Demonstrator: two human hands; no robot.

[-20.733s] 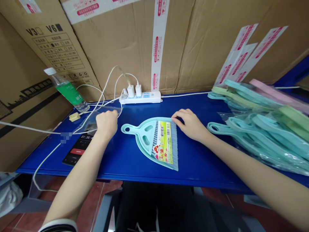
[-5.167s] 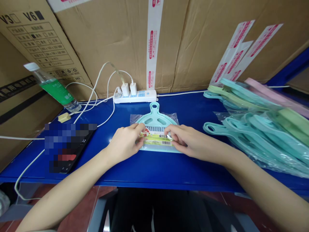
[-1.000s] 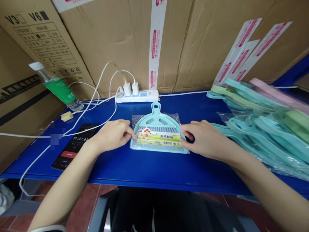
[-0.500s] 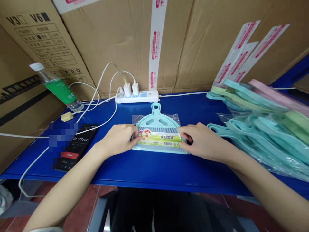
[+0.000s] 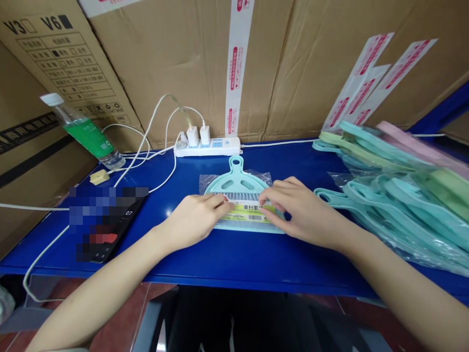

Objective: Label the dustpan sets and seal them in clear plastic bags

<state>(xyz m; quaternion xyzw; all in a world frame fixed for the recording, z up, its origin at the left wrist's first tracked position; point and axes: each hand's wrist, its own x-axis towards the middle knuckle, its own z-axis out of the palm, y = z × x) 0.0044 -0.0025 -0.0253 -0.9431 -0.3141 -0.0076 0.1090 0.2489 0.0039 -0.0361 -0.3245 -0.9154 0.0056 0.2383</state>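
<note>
A light-blue dustpan and brush set in a clear plastic bag lies flat on the blue table, its ring handle pointing away from me. A yellow and white label crosses its front. My left hand rests over the label's left part, fingers bent together; whether they pinch anything is hidden. On the right side of the label, my right hand has thumb and fingers apart, fingertips touching the bag and holding nothing.
Bagged light-blue, green and pink dustpan sets are piled at the right. Behind stands a white power strip with cables against cardboard. A bottle and a partly blurred phone are at the left.
My left hand has moved right from the bag's left edge onto the label. My right hand has shifted slightly left and opened its fingers over the label's right end.
</note>
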